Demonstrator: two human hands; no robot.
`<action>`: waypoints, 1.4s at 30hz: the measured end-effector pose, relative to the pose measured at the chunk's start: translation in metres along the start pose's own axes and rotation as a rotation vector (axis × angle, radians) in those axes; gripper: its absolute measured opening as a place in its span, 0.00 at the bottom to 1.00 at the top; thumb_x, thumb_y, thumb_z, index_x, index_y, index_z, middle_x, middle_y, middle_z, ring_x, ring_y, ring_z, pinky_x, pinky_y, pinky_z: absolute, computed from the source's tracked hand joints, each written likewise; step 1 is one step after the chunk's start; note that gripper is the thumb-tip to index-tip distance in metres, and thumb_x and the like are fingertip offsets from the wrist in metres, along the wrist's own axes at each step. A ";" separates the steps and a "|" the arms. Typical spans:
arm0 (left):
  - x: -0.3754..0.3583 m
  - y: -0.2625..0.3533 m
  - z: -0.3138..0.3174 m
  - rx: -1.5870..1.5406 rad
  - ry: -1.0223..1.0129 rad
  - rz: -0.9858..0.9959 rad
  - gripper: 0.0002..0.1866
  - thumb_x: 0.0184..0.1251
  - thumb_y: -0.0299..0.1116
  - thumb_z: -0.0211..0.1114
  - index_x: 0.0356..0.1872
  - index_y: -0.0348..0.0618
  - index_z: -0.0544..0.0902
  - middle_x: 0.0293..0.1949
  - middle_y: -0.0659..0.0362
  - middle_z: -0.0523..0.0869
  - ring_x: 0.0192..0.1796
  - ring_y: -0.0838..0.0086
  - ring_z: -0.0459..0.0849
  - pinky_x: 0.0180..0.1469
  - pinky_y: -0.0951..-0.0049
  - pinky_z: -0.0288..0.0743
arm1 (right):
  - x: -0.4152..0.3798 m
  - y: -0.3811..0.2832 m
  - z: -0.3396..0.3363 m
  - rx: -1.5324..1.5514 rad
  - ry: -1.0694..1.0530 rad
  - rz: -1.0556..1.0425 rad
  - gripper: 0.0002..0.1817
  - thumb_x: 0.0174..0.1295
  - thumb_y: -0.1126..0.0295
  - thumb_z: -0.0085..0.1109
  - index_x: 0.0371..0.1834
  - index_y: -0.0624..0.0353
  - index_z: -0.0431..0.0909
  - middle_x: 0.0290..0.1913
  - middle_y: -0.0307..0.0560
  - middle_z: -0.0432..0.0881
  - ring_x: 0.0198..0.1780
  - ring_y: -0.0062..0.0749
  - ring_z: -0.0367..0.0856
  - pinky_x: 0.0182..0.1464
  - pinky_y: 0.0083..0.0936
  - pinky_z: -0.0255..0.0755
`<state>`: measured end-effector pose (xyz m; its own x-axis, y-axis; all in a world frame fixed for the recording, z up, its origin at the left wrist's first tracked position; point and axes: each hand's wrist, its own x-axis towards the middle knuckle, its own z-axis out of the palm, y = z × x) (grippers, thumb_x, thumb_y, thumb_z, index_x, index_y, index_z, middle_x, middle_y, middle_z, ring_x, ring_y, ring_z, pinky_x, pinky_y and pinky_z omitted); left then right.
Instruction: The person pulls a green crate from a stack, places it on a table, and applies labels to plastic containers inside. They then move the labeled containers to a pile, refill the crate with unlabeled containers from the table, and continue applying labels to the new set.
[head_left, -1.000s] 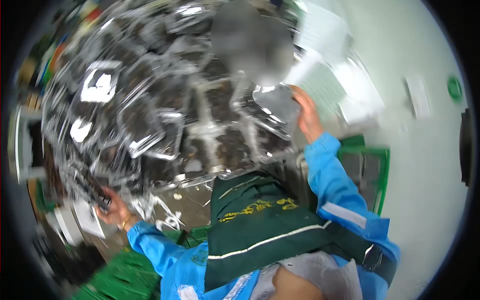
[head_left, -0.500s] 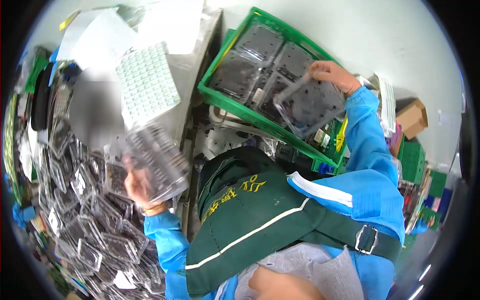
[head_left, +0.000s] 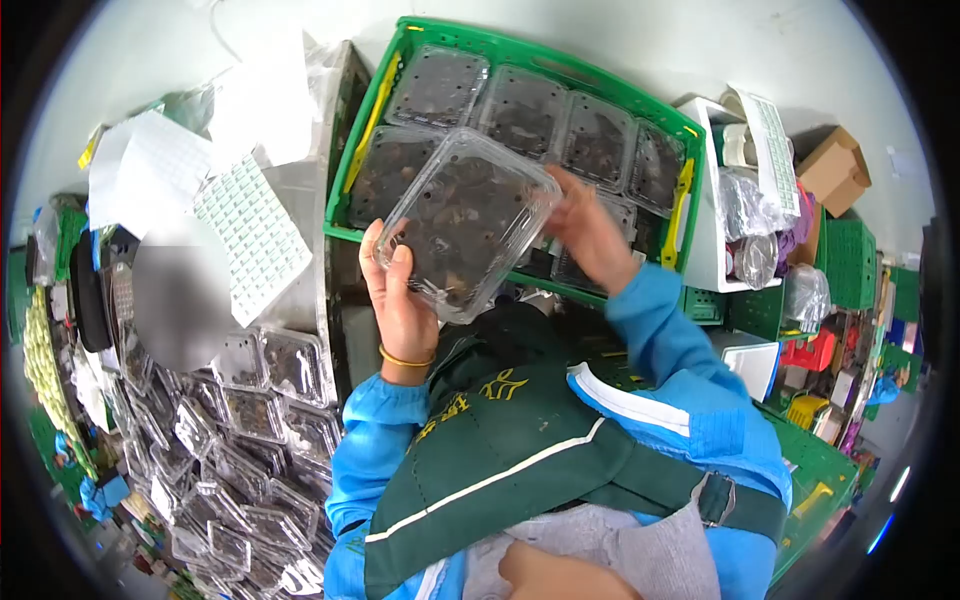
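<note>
My left hand [head_left: 398, 290] is closed on the lower left side of a clear plastic clamshell box [head_left: 465, 215], thumb over the rim. The box has small holes in its lid and dark brown contents, and it is tilted above the near side of a green crate [head_left: 337, 212]. My right hand [head_left: 597, 238] is smeared by motion, its fingertips right at the box's right edge. Beneath, similar boxes [head_left: 525, 110] lie lid up in rows inside the crate. The held box and my hands hide part of its near row.
On the left, many filled clear boxes [head_left: 245, 490] lie heaped beside the metal table edge [head_left: 325, 180]. A green-printed label sheet [head_left: 253, 238] and white papers [head_left: 262, 105] lie on the table. At right are a white bin [head_left: 708, 245] and a cardboard box [head_left: 838, 170].
The view has shifted. My right hand has let go of its earlier box, and the crate shows more boxes. My left hand has brought its box from the heap side over to the crate.
</note>
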<state>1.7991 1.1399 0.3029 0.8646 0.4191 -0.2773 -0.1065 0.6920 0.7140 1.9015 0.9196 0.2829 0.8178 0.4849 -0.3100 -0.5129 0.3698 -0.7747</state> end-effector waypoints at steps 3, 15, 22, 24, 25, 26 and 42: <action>-0.004 -0.034 -0.001 0.267 -0.105 0.163 0.27 0.61 0.17 0.59 0.62 0.41 0.66 0.58 0.59 0.70 0.57 0.76 0.69 0.60 0.76 0.64 | -0.022 0.022 0.034 0.110 0.074 -0.103 0.36 0.67 0.62 0.52 0.74 0.54 0.44 0.64 0.46 0.67 0.61 0.33 0.70 0.62 0.30 0.64; -0.048 -0.061 -0.112 0.442 -0.119 -0.501 0.20 0.67 0.27 0.59 0.59 0.36 0.72 0.53 0.55 0.79 0.54 0.70 0.79 0.56 0.69 0.74 | -0.044 -0.159 -0.048 -1.554 -0.364 0.121 0.39 0.44 0.74 0.67 0.66 0.57 0.66 0.60 0.52 0.74 0.60 0.43 0.74 0.61 0.33 0.67; -0.018 -0.097 -0.002 0.869 -0.511 -0.189 0.17 0.64 0.24 0.61 0.54 0.33 0.76 0.50 0.50 0.82 0.52 0.71 0.81 0.56 0.74 0.73 | -0.007 -0.113 -0.092 -2.005 -0.824 0.702 0.35 0.29 0.73 0.70 0.51 0.55 0.79 0.48 0.53 0.80 0.52 0.50 0.77 0.52 0.40 0.72; 0.000 -0.124 0.030 1.068 -0.668 -0.061 0.29 0.58 0.31 0.68 0.60 0.34 0.70 0.50 0.44 0.81 0.52 0.66 0.82 0.54 0.71 0.75 | -0.013 -0.111 -0.098 -2.009 -0.872 0.658 0.35 0.29 0.73 0.69 0.51 0.54 0.79 0.47 0.53 0.81 0.51 0.50 0.77 0.51 0.40 0.72; 0.011 -0.142 0.040 1.069 -0.675 -0.062 0.29 0.58 0.31 0.68 0.60 0.34 0.70 0.50 0.44 0.81 0.52 0.66 0.82 0.54 0.71 0.75 | -0.018 -0.110 -0.101 -2.008 -0.916 0.612 0.35 0.29 0.74 0.68 0.51 0.53 0.79 0.45 0.52 0.82 0.49 0.50 0.78 0.50 0.41 0.72; 0.022 -0.165 0.045 1.323 -0.711 0.014 0.36 0.54 0.34 0.71 0.63 0.35 0.66 0.50 0.43 0.80 0.50 0.64 0.83 0.52 0.69 0.76 | -0.021 -0.110 -0.096 -2.005 -0.906 0.612 0.35 0.29 0.74 0.68 0.51 0.53 0.79 0.45 0.52 0.82 0.49 0.50 0.78 0.50 0.41 0.72; 0.032 -0.123 0.026 1.340 -0.569 0.215 0.22 0.52 0.28 0.67 0.52 0.41 0.77 0.46 0.47 0.82 0.47 0.53 0.80 0.50 0.62 0.75 | -0.019 -0.053 -0.109 -1.970 -0.695 0.066 0.20 0.46 0.73 0.61 0.47 0.56 0.80 0.42 0.50 0.81 0.47 0.48 0.78 0.52 0.42 0.69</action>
<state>1.8524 1.0530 0.2232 0.9976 -0.0605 -0.0328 -0.0047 -0.5346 0.8451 1.9417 0.8037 0.2700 0.3630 0.7811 -0.5080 0.7487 -0.5691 -0.3401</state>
